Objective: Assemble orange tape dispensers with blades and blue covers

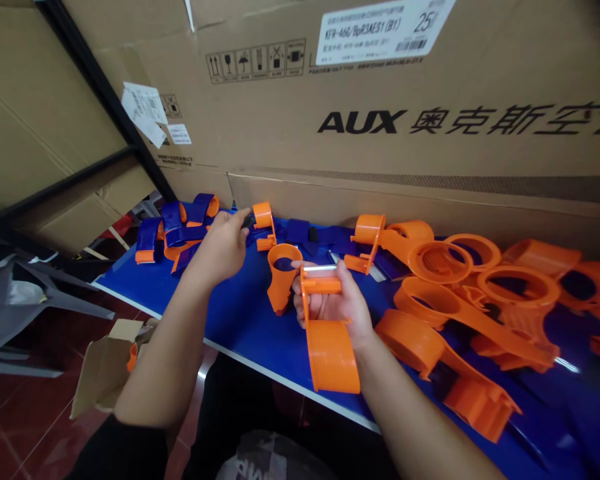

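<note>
In my right hand (343,303) is an orange plastic tape dispenser (334,357), with a metal strip across its upper end and its wide ring hanging down toward me. My left hand (223,243) reaches out over the table, its fingers closed near a small dark object (249,220) that I cannot make out. Just beyond those fingertips an orange dispenser part (264,223) stands on end. Between my hands an upright orange dispenser piece (283,280) shows its round opening. Dark blue pieces (300,232) lie behind it.
Several orange dispenser parts (447,303) are heaped on the right of the blue table (245,320). Blue-and-orange dispensers (180,230) are piled at the left. A large cardboard box (260,127) walls off the back. On the floor are an open carton (103,367) and a grey stool (25,333).
</note>
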Motion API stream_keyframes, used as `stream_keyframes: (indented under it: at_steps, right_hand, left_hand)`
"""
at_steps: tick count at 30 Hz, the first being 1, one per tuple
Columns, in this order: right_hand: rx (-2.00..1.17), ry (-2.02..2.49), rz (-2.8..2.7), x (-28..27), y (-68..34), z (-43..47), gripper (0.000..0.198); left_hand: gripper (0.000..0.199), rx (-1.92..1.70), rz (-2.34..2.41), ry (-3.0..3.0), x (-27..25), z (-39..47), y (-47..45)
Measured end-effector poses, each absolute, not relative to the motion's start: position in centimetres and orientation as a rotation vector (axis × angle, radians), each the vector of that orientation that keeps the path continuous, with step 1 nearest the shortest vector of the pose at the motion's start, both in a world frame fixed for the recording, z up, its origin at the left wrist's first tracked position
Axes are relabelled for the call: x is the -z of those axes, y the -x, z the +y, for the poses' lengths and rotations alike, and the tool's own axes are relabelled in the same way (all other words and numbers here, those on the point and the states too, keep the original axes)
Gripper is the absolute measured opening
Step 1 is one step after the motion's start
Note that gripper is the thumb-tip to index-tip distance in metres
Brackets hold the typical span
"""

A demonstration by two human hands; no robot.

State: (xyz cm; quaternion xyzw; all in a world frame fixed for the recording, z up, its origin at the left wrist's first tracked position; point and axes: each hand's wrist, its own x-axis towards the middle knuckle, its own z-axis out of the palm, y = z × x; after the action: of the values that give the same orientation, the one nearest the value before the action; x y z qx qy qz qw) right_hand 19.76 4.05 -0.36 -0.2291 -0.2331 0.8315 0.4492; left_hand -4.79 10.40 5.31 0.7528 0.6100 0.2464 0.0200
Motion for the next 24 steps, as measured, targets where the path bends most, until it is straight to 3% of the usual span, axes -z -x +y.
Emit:
stream_keyframes:
  at_steps: [3,10,24]
  right_hand:
    - [-2.023,0.592,-0.578,0.3,-19.2,3.5,0.062]
    - [-1.897,0.630,-0.714,1.4,-18.1,2.8,0.055]
    - [-1.817,0.567,-0.810,1.8,-17.7,2.7,0.048]
  left_hand:
    - [0.045,-1.096,1.437,-2.183,-4.4,5.0,4.0]
    - [0.036,-1.396,0.907,-1.870,-2.6,0.9,1.6]
    - [0.033,-1.454,1.010,-2.388,-3.8,0.4,0.4]
